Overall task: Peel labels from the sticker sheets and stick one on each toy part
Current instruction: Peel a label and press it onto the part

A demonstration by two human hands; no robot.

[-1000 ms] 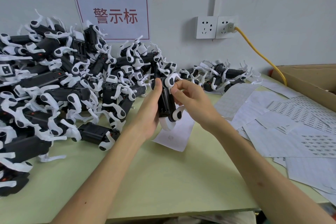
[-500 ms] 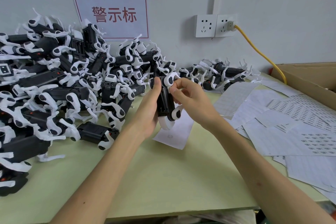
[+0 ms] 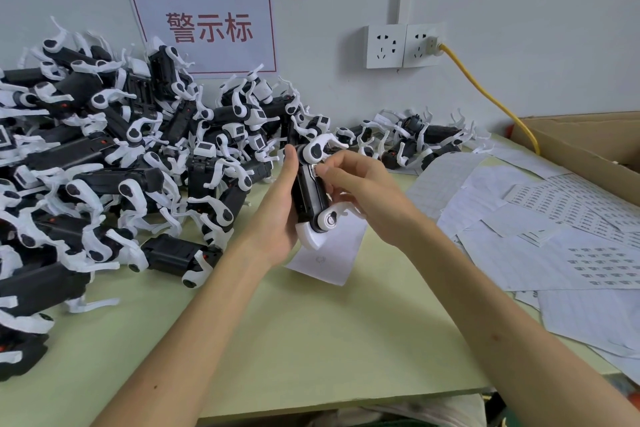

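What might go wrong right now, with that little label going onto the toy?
The label is small and sits under the thumb of the right hand, so it may go on crooked or creased. The left hand holds the toy part off the table; a slip could drop it. The pile of toy parts lies close by, so a finished one might get mixed in.

The toy part (image 3: 309, 192) I hold is smooth, shiny plastic. The sticker sheets (image 3: 519, 253) are thin paper. The table (image 3: 311, 340) looks matt. The box (image 3: 585, 146) is cardboard.
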